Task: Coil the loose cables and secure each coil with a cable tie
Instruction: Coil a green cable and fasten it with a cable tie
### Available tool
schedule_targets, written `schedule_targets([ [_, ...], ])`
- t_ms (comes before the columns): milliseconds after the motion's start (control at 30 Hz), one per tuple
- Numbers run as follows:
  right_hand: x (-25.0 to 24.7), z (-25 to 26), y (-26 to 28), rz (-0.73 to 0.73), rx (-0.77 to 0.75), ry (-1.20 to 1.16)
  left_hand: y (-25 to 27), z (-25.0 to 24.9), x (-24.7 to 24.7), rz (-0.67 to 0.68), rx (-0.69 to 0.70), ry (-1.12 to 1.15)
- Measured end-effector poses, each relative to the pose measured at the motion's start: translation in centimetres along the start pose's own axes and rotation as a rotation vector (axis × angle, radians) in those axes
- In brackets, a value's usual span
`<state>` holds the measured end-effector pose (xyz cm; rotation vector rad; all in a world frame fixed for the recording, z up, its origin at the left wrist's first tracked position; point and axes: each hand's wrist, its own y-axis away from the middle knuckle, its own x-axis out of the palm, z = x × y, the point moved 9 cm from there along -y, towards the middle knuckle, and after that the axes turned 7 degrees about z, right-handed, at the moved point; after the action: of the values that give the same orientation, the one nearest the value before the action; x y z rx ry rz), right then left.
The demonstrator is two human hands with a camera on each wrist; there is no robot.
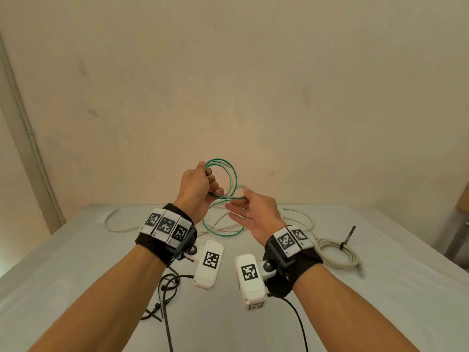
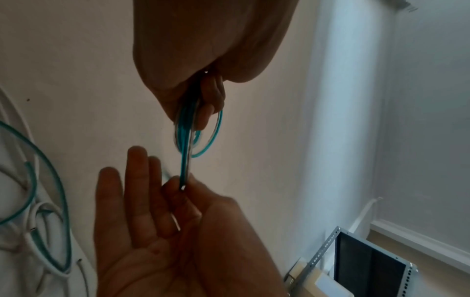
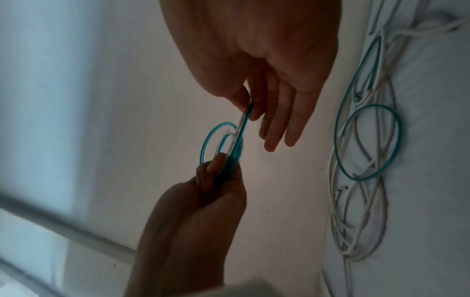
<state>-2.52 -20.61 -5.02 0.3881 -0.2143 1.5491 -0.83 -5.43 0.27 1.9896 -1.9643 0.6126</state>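
Note:
A small coil of green and white cable (image 1: 234, 179) hangs in the air above the table's far edge. My left hand (image 1: 212, 185) grips the coil's left side, fingers curled through the loops (image 2: 211, 144). Just to the right, my right hand (image 1: 241, 199) pinches the cable's running strand between thumb and forefinger, its other fingers (image 3: 272, 132) straight. In the right wrist view the strand (image 3: 241, 124) runs taut from that pinch to the coil. The free green length (image 1: 223, 233) trails down onto the table.
Loose white cables (image 1: 111, 224) lie tangled at the back of the white table (image 1: 76, 262). A white coil (image 1: 337, 257) bound with a black tie (image 1: 349, 237) rests at right. Several black cable ties (image 1: 162, 295) lie near the front left. A metal rack (image 2: 368, 261) stands off the right side.

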Motion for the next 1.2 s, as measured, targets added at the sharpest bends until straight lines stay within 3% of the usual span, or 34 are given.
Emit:
schedule_targets([
  [400, -1.8, 0.2, -0.8, -0.094, 0.028, -0.019, -1.0, -1.4, -3.5, -0.098, -0.006, 0.202],
  [533, -2.3, 0.5, -0.9, -0.028, 0.008, -0.048, -1.3, -1.3, -4.7, -0.142, -0.021, 0.016],
  [700, -0.5, 1.6, -0.3, 0.071, -0.027, -0.105, -0.4, 1.8, -1.7, 0.138, -0.194, -0.106],
  [833, 0.7, 2.1, 0.3, 0.080, -0.040, 0.067, 0.3, 2.0, -0.1, 0.234, -0.126, -0.311],
  [967, 1.7, 2.2, 0.2, 0.030, -0.078, 0.401, 0.8, 2.4, 1.0, 0.315, -0.131, -0.382],
  [1100, 3.3, 1.5, 0.5, 0.269, -0.047, 0.220, 1.3, 2.8, 1.8, 0.419, -0.162, -0.407],
  [1200, 3.2, 1.8, 1.0, 0.276, -0.088, 0.220, 1.8, 3.0, 2.3, 0.470, -0.208, -0.375],
])
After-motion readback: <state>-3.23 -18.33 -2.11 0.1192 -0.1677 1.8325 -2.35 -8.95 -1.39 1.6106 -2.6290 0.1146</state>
